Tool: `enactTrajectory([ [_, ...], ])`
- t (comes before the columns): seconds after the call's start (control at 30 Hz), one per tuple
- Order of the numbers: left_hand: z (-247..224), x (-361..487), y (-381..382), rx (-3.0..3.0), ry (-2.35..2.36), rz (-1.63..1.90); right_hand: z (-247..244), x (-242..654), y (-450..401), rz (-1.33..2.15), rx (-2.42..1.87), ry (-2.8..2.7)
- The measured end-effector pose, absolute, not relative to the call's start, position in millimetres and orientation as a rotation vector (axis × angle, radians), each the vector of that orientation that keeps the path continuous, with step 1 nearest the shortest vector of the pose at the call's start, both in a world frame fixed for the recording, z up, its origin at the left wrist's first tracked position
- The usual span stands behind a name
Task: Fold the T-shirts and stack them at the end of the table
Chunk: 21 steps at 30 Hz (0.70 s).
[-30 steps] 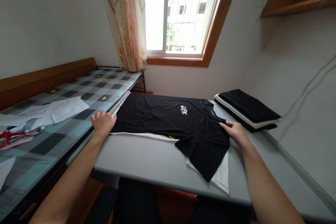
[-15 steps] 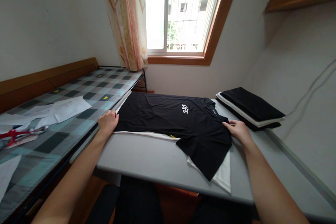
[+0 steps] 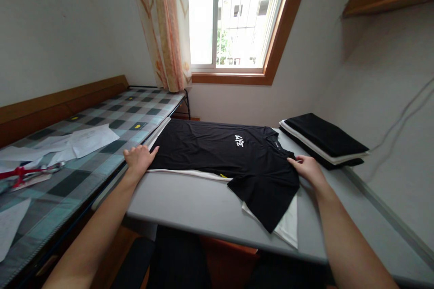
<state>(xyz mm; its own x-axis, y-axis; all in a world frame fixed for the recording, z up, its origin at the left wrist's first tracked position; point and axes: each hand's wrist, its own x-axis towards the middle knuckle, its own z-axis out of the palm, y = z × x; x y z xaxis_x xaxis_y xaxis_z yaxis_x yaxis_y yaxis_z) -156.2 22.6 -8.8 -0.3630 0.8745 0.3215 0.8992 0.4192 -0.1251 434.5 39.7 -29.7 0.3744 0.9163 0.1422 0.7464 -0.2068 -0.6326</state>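
Note:
A black T-shirt (image 3: 203,146) with white lettering lies spread over a white garment (image 3: 288,223), whose edges show along the near side and under the sleeve. My left hand (image 3: 138,160) is at the shirt's hem end on the left, its thumb stretched out against the black cloth and apart from the other fingers. At the collar end, my right hand (image 3: 309,170) pinches the shirt's shoulder edge between thumb and fingers. A small yellow patch shows at the near edge, between the layers.
The grey table (image 3: 190,198) carries a folded stack of black and white cloth (image 3: 323,137) at the back right. Left of it stands a bed with a checked cover (image 3: 115,113), papers (image 3: 93,140) and a red-handled tool (image 3: 20,175). A wooden shelf (image 3: 386,4) hangs upper right.
My left hand has loosened at the hem: its thumb now stretches away from the fingers and the hand sits slightly higher. My right hand keeps its place on the shoulder edge.

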Motion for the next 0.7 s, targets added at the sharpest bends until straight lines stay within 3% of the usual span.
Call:
enactTrajectory([
  [0.17,-9.1,-157.6,23.5,-1.629,-2.340,-0.080,-29.4,435.4,39.4,0.360,-2.000,-1.465],
  [0.5,-8.8,-166.0,30.7,-1.742,-2.498,-0.458,-26.1,433.7,38.3,0.353,-2.047,-1.474],
  [0.7,-1.4,-161.1,24.9,-1.535,-2.615,-0.294,-26.6,434.0,38.3,0.359,-2.040,-1.479],
])
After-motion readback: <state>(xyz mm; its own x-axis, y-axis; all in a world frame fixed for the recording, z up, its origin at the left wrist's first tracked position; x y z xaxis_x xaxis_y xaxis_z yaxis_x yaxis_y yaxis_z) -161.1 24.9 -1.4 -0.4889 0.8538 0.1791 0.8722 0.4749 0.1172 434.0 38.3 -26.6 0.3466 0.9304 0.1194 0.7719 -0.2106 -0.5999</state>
